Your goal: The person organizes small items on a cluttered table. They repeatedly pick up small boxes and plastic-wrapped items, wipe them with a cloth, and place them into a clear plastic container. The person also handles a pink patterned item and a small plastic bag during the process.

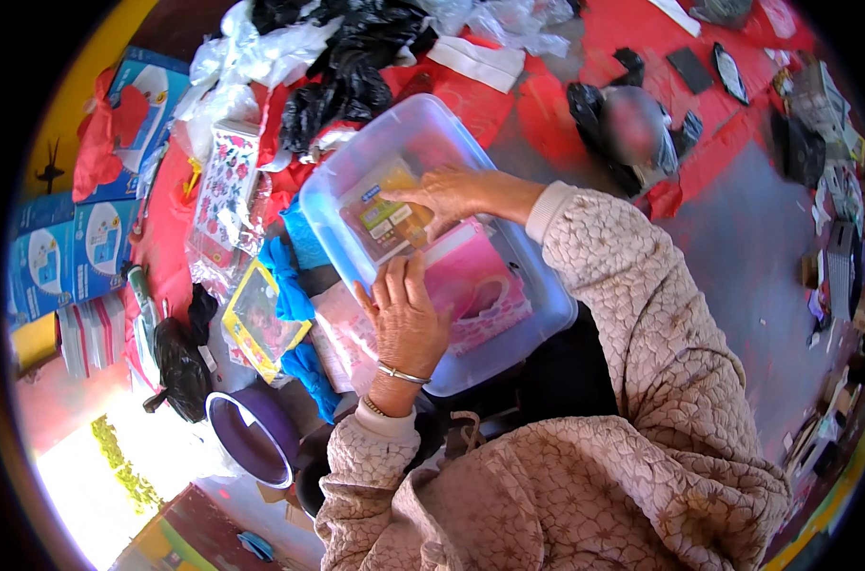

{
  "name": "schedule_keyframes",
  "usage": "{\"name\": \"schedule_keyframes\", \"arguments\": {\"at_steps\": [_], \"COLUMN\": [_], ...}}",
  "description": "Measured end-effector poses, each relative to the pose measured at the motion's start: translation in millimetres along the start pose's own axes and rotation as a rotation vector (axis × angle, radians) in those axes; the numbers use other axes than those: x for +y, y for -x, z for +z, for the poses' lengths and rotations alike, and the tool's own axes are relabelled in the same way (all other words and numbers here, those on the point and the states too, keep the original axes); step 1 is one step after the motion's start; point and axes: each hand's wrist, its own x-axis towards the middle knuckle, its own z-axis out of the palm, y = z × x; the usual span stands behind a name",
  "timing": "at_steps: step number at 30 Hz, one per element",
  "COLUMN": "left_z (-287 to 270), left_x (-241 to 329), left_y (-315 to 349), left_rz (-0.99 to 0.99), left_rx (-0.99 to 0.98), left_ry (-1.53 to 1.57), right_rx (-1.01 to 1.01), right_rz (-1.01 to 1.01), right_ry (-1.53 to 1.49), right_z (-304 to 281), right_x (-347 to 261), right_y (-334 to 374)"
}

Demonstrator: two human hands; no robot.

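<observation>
A translucent bluish plastic storage box (461,124) lies tilted in front of me. Inside it, at the far left, is a flat clear package (383,238) with a printed label and yellowish contents. My right hand (442,198) reaches in from the right and grips this package by its upper right side. A pink patterned packet (471,285) fills the nearer part of the box. My left hand (406,319), with a bangle at the wrist, lies over the box's left side beside the pink packet. Its fingers are stretched out and hold nothing.
Clear and black plastic bags (356,100) heap up beyond the box. A yellow-edged packet (264,319), blue cloth (290,285) and a purple basin (252,438) lie left of it. Blue cartons (71,243) stand at far left. Red sheeting (547,114) covers floor beyond.
</observation>
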Motion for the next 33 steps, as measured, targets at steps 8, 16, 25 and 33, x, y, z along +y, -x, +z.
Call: {"name": "schedule_keyframes", "arguments": {"at_steps": [8, 16, 25, 33], "left_z": [-6, -11, 17, 1], "left_x": [-16, -25, -62, -68], "left_y": [-7, -35, -64, -56], "left_rz": [0.093, 0.105, -0.036, 0.004], "left_rx": [0.006, -0.172, -0.306, -0.364], "left_ry": [0.193, 0.166, 0.213, 0.377], "right_rx": [0.587, 0.085, 0.206, 0.170], "right_rz": [0.047, 0.357, 0.300, 0.302], "right_ry": [-0.290, -0.691, -0.235, -0.325], "right_z": [-53, -78, -30, -42], "right_x": [7, -20, -20, -31], "right_y": [16, 80, 70, 91]}}
